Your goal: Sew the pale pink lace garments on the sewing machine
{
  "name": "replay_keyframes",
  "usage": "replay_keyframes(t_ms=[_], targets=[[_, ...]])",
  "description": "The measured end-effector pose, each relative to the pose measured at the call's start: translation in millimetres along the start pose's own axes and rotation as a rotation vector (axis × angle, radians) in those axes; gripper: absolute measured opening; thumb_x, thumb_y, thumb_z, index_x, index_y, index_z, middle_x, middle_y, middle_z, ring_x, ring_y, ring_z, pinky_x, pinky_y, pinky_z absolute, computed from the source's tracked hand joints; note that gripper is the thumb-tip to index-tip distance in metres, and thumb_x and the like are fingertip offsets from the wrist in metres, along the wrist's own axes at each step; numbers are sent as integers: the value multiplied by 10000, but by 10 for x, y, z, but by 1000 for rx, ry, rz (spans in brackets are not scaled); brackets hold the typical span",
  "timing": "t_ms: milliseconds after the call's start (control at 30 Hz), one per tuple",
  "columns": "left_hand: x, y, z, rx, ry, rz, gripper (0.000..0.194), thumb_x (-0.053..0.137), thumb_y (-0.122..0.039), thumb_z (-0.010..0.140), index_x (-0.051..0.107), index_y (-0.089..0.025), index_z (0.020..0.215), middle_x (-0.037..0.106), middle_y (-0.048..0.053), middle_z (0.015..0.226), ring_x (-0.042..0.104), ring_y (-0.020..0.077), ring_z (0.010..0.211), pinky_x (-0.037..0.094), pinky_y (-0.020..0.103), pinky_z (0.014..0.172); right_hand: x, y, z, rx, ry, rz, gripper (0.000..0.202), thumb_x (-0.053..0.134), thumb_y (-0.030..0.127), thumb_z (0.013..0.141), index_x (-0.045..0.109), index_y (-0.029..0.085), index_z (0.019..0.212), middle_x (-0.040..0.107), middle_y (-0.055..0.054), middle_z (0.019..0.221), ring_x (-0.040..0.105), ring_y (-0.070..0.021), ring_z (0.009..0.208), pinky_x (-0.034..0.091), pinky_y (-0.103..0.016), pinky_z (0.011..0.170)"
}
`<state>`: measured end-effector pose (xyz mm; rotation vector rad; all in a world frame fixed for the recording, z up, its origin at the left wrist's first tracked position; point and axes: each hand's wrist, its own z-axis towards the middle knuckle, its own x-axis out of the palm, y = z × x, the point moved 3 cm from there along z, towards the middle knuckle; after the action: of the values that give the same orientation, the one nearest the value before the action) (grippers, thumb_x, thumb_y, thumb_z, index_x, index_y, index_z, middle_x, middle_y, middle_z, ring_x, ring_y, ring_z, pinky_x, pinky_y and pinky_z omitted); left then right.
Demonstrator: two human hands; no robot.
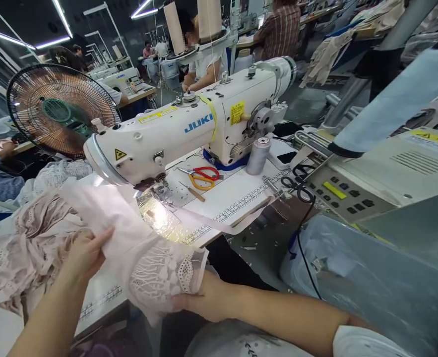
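A pale pink lace garment piece (pixel 155 272) is stretched between my hands at the front edge of the sewing table. My left hand (pixel 90 250) is closed on its left side, thumb on top of the cloth. Lower right, my right hand (pixel 200 297) grips the lace end, its fingers partly hidden under the fabric. Just beyond stands a white JUKI sewing machine (pixel 174 129), its lit needle area (pixel 159 198) close to the cloth. From there a pale elastic strip (pixel 219 223) runs to the right over the table edge.
Red-and-orange-handled scissors (pixel 204 177), a wooden-handled awl (pixel 194 192) and a thread cone (pixel 258 156) lie or stand on the table. Pink lace pieces (pixel 29 243) heap at left. A fan (pixel 60 109) stands behind; a control box (pixel 375 173) and plastic-lined bin (pixel 352 267) are right. People sit beyond.
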<state>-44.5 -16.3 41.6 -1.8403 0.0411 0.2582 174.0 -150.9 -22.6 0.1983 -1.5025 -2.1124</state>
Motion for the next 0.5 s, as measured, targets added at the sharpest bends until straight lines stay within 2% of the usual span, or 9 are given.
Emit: replay_keyframes(t_ms=[67,167,200,267,333,433,500], targets=[[49,144,205,-59,84,133,345,752,-272,473,571,-153,742,653,26,648,623,196,644,525,287,573,25,-128,-51,128,-55,-22,356,535,305,835,607,187,1163,620,-61,1205,499,-201,1201,333,-340,1055],[8,269,403,54,17,369,377,664,-265,582,552,-132,916,610,6,652,600,178,609,498,295,591,98,-240,-130,320,-47,-72,425,539,334,831,563,196,1232,576,-74,1270,457,-219,1240,294,-373,1082],[-14,263,442,172,-36,579,423,617,-256,634,532,-118,1024,603,8,671,603,188,633,501,313,621,117,-252,-149,362,-19,-85,434,528,347,839,550,205,1249,564,-71,1286,451,-219,1246,286,-378,1087],[-66,267,495,250,-133,711,568,613,-203,649,467,-119,1192,626,42,794,615,234,808,484,367,778,131,-255,-173,411,63,-113,431,488,372,865,532,229,1269,551,-60,1302,439,-214,1255,277,-381,1094],[-67,233,495,401,-197,947,629,587,-174,692,400,-107,1289,619,123,1013,571,282,1004,429,409,900,107,-243,-185,424,120,-172,418,476,392,873,531,263,1267,556,-46,1295,436,-217,1256,300,-378,1087],[37,186,370,683,-260,1313,557,525,-189,774,403,-87,1307,457,209,1308,451,331,1191,359,456,985,54,-194,-210,403,125,-253,374,533,395,850,558,303,1211,570,-46,1259,474,-235,1211,390,-401,1022],[152,198,244,810,-192,1418,443,456,-230,835,471,-90,1255,438,196,1341,416,317,1231,320,456,1027,45,-134,-251,383,102,-276,350,544,385,852,556,277,1184,553,-65,1252,514,-234,1143,441,-434,951]])
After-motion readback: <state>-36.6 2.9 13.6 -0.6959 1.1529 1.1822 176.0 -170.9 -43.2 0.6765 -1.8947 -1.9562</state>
